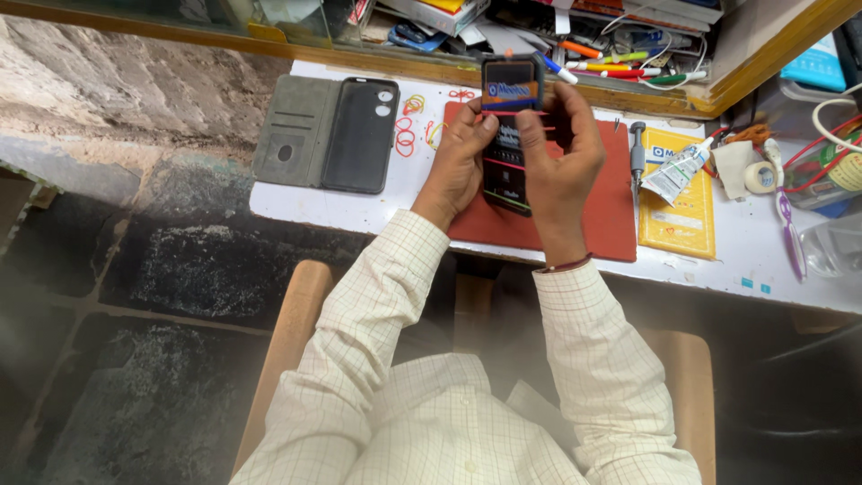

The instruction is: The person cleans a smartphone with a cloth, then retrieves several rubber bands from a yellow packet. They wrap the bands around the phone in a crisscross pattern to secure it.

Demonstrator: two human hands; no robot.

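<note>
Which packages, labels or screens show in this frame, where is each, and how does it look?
Flat package: held in both hands above the red mat, black with an orange-and-blue top.
Yellow packet: flat on the table, right of the mat, rectangular.
Phone: in an open grey case, left, screen dark.

both arms reach forward in pale checked sleeves, elbows bent, wrists drawn close together. the left hand [458,153] curls its fingers inward, thumb pressed forward in a grip. the right hand [561,148] is raised beside it, fingers bent, thumb meeting the left thumb.
</note>
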